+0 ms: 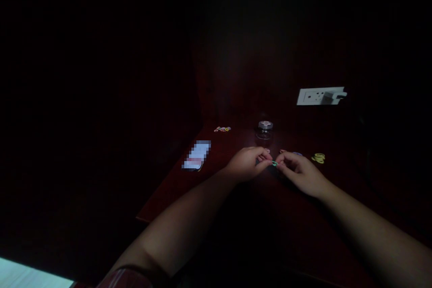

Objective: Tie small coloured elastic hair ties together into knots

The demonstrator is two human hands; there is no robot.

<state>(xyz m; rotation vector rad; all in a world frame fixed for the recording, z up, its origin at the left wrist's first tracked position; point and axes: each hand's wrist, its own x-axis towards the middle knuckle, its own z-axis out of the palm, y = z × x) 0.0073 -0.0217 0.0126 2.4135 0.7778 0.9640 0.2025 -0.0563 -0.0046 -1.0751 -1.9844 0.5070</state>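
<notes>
Between my two hands a small green hair tie (274, 163) is pinched, one side in each set of fingertips. My left hand (251, 162) has its thumb and fingers closed on the left side of it. From the right, my right hand (300, 171) grips the other side between thumb and forefinger. Just beyond the right hand's knuckles, a blue hair tie (297, 153) shows in part. A pile of yellow hair ties (318, 158) lies to the right of that hand. Pinkish bits behind the fingers are mostly hidden.
Behind my hands stands a clear lidded jar (265, 130). Several mixed-colour hair ties (222, 129) lie at the back left of the dark red table (172, 193). A phone (196, 155), its screen blurred, rests near the left edge. On the wall is a socket (312, 96) with a plug.
</notes>
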